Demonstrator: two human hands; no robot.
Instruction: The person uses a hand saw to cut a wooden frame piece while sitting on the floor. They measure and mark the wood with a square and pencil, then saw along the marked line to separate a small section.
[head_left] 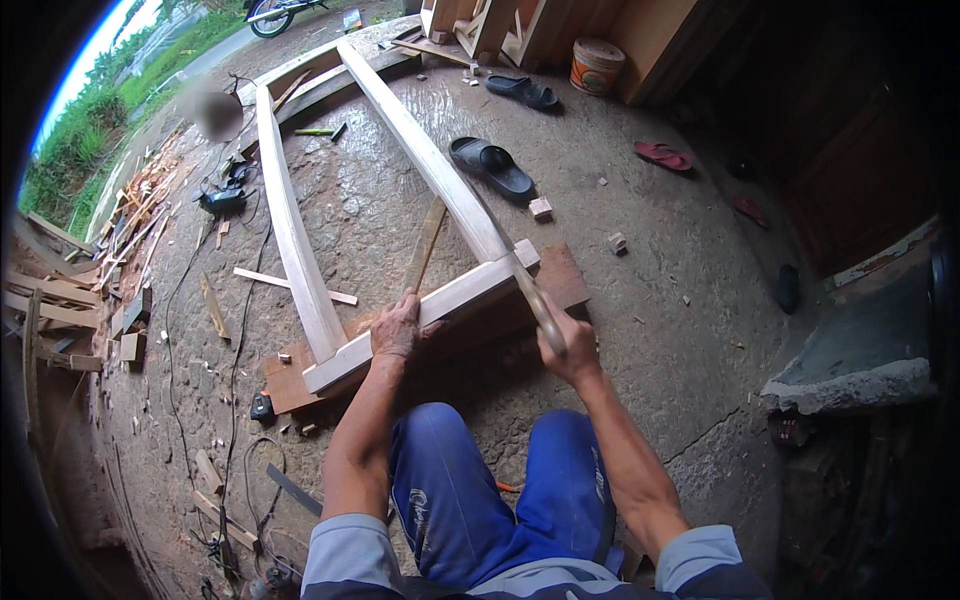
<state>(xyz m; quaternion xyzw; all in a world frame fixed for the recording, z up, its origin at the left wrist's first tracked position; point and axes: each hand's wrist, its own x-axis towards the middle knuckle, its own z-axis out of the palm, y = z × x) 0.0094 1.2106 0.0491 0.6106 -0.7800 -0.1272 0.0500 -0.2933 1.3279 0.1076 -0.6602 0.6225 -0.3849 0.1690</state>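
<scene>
A pale wooden frame lies in front of me, with two long rails [405, 135] [291, 230] running away and a crosspiece [460, 291] joining their near ends. My left hand [397, 328] is closed over the crosspiece, left of its middle. A thin wooden strip [427, 245] slants away from the fingertips; whether they touch it I cannot tell. My right hand [570, 347] grips a long wooden-handled tool [541, 310]. Its far part meets the corner of the crosspiece and right rail; its working end is not clear. Under the crosspiece lies a brown board [562, 280].
Black sandals [492, 168] and wood blocks [540, 208] lie right of the frame. A tape measure [262, 406] sits by the board's left end. Cords [238, 360], a power tool [222, 200] and scrap wood [135, 215] are left. A bucket [597, 66] stands far right.
</scene>
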